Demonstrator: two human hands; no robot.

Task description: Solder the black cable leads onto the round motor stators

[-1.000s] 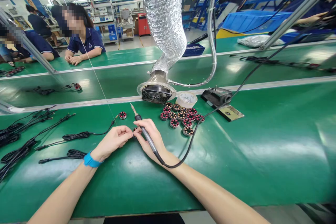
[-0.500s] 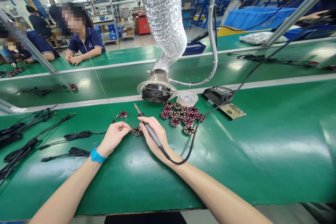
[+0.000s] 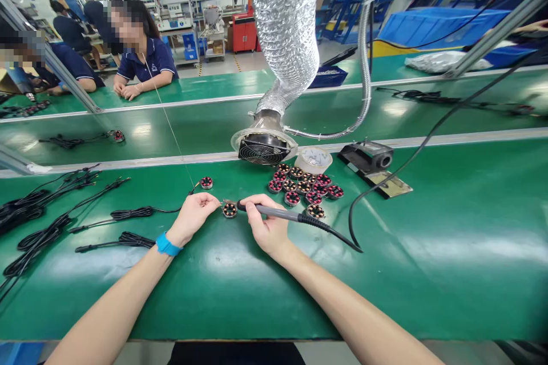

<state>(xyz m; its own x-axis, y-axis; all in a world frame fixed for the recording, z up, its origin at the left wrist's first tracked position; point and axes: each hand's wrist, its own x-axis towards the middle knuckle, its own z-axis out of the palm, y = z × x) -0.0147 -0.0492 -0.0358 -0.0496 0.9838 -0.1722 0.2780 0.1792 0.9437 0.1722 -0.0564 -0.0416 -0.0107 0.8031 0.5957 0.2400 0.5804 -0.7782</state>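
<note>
My right hand (image 3: 269, 231) is closed round the grey handle of a soldering iron (image 3: 274, 212). The iron lies nearly level, its tip pointing left over a small round motor stator (image 3: 230, 210) with copper windings. Just left of that stator, my left hand (image 3: 196, 218), with a blue wristband, pinches a thin solder wire (image 3: 174, 136) that hangs from above; a short end shows past the fingertips. Behind the left hand sits another stator (image 3: 206, 182) with red windings, a black cable (image 3: 165, 210) running toward it. The hand hides part of this cable.
Several stators (image 3: 303, 187) are grouped to the right beside a tape roll (image 3: 314, 158). An iron stand (image 3: 370, 159) is behind them. A fan hood (image 3: 263, 148) on a foil duct hangs overhead. Cable bundles (image 3: 38, 239) lie left. Co-workers (image 3: 148, 63) sit across the bench.
My right hand has swung the soldering iron from pointing up and away to nearly level, bringing its tip down to the stator. The left hand keeps its pinch beside it. The view shifted slightly.
</note>
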